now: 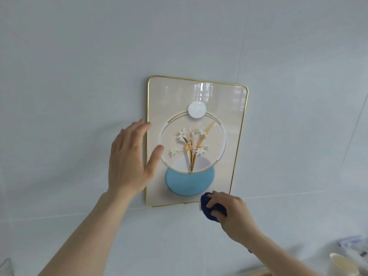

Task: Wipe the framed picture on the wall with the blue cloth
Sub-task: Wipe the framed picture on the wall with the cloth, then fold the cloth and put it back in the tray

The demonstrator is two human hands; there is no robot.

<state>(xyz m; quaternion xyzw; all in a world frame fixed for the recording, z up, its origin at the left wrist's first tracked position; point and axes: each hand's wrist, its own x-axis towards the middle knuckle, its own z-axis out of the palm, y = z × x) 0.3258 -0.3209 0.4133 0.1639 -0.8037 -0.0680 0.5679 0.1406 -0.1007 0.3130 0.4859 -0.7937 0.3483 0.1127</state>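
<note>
The framed picture (225, 108) hangs on the pale tiled wall, gold-edged, showing white flowers in a blue vase. My left hand (131, 158) lies flat and open against its left edge, thumb resting on the glass. My right hand (235, 214) is closed on the bunched dark blue cloth (209, 210) at the picture's lower right corner, pressing it over the bottom edge of the frame. Part of the cloth is hidden under my fingers.
A cream cup (342, 264) and some white and blue things (354, 244) sit at the bottom right. A pale object (6, 265) shows at the bottom left corner. Grey-white wall tiles surround the frame.
</note>
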